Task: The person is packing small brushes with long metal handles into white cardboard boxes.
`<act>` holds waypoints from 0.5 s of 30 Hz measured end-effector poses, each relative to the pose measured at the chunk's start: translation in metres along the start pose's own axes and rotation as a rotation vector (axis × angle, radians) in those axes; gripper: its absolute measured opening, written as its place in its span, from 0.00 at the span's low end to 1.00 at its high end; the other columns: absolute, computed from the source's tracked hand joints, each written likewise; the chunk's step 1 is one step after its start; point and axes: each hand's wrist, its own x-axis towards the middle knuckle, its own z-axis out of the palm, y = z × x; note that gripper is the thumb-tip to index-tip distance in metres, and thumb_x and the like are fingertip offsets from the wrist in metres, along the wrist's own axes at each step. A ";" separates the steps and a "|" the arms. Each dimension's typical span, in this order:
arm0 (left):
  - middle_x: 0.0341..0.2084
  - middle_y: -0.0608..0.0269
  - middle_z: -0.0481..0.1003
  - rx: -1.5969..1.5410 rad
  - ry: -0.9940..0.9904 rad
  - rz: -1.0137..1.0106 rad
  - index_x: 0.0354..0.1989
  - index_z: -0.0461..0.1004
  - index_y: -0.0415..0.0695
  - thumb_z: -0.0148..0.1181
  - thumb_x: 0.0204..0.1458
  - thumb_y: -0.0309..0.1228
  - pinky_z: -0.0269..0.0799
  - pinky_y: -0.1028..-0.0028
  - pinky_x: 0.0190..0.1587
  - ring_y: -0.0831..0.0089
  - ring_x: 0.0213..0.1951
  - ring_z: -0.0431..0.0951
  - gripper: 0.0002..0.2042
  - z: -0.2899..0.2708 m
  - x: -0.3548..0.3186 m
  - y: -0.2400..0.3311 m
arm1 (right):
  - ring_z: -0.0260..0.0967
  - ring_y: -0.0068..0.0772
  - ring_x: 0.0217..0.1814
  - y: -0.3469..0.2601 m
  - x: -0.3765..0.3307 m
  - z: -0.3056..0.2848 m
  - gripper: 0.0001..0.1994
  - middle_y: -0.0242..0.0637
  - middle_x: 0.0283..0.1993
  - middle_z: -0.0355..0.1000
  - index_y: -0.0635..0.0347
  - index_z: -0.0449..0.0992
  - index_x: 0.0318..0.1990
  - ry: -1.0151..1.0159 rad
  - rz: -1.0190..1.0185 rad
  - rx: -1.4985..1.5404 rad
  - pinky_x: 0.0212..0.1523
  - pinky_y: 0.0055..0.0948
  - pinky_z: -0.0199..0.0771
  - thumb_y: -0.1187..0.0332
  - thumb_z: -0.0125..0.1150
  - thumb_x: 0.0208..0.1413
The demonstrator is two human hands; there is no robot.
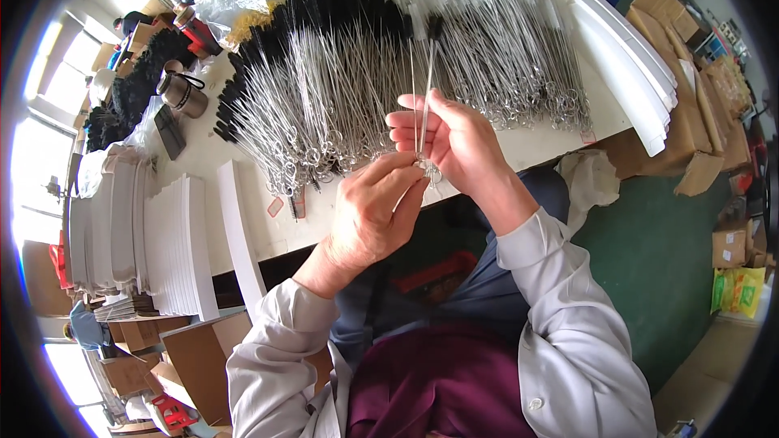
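Fig.: head view, looking down at my two hands over the front edge of a white worktable [519, 154].

Right hand [454, 142]: raised just above the table edge, palm turned toward me, fingers [403, 123] partly curled. It has hold of a few long thin wire-handled brushes [426, 81], shafts upright w/ a slight tilt, dark bristle tips at top, looped wire ends at the bottom near the palm. Thumb hidden behind the shafts, so I can't tell exact pinch pt.

Left hand [373, 211]: just below and left of the right, back of hand toward camera, fingers bent inward and closed at the looped lower ends of the same brushes. Fingertips of both hands meet at that spot; whether the left truly clamps the loops or only touches them I cannot tell.

Behind the hands: a big fanned heap of like brushes [341, 89], black bristles far side, ring ends near side; a second heap [519, 57] to the right, mostly pale. Stacks of white card strips [174, 243] at left, curved white strips [625, 65] at right. A metal cup [182, 93] stands left of the heap. Cardboard boxes [690, 138] sit on the green floor, right side. Grey sleeves, both forearms enter from below.
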 end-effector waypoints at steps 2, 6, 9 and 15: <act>0.38 0.51 0.79 0.079 0.048 0.080 0.38 0.77 0.39 0.69 0.47 0.18 0.79 0.65 0.33 0.56 0.33 0.83 0.10 0.001 -0.009 0.000 | 0.79 0.34 0.41 0.002 0.003 0.002 0.21 0.47 0.44 0.80 0.73 0.70 0.61 -0.051 -0.024 -0.005 0.46 0.32 0.81 0.61 0.45 0.73; 0.38 0.53 0.78 0.092 0.060 0.048 0.40 0.78 0.38 0.68 0.47 0.17 0.79 0.65 0.33 0.58 0.32 0.82 0.12 0.007 -0.031 0.003 | 0.75 0.30 0.31 0.014 -0.003 0.005 0.19 0.38 0.34 0.77 0.72 0.71 0.60 -0.041 -0.030 0.031 0.34 0.30 0.79 0.65 0.47 0.73; 0.37 0.53 0.77 0.094 0.017 0.130 0.41 0.78 0.37 0.67 0.43 0.16 0.80 0.64 0.33 0.58 0.33 0.82 0.15 0.022 -0.039 0.001 | 0.59 0.18 0.22 0.011 -0.013 0.009 0.15 0.28 0.26 0.67 0.65 0.75 0.57 0.076 -0.075 0.135 0.22 0.23 0.62 0.64 0.50 0.72; 0.36 0.54 0.77 0.015 -0.147 0.075 0.45 0.77 0.38 0.65 0.48 0.20 0.79 0.64 0.35 0.57 0.33 0.81 0.14 0.043 -0.051 0.013 | 0.52 0.14 0.18 -0.011 -0.022 -0.046 0.14 0.25 0.25 0.64 0.63 0.76 0.53 0.136 -0.425 -0.116 0.17 0.19 0.51 0.63 0.52 0.72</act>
